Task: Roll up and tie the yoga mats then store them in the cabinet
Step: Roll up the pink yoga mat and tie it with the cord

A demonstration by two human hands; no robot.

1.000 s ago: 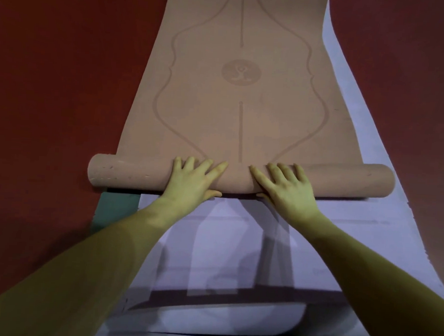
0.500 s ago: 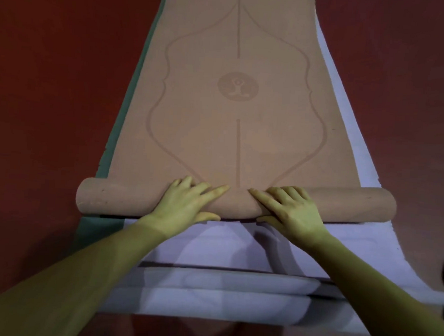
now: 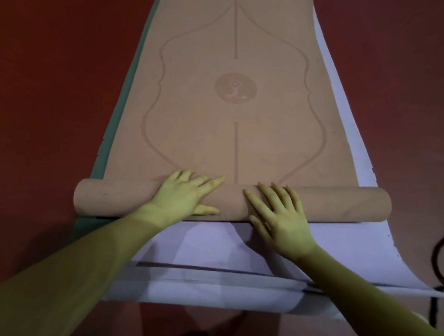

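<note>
The tan yoga mat (image 3: 232, 103) lay long on the red floor (image 3: 52, 79), and its near end was curled into a roll (image 3: 343, 206) that ran from side to side. The roll sat right under both hands. The left hand (image 3: 182, 196) lay flat on top of the roll, a bit left of the middle, with its fingers straight and spread and its thumb along the near side. The right hand (image 3: 280, 215) lay flat on the roll just beside it, fingers straight and spread too, pointing away from the person. Neither hand curled round anything; they only pressed down on the roll.

A round picture of a sitting figure (image 3: 235, 88) showed on the flat part beyond the hands. Under the tan mat lay a pale purple mat (image 3: 341, 242), and a green mat edge (image 3: 123, 104) peeked out on the left. A black cord (image 3: 441, 256) curled on the floor at the far right.

Compared with a second ago, the roll looked a little thicker and sat closer to the round picture, and more of the purple mat showed near the person.
</note>
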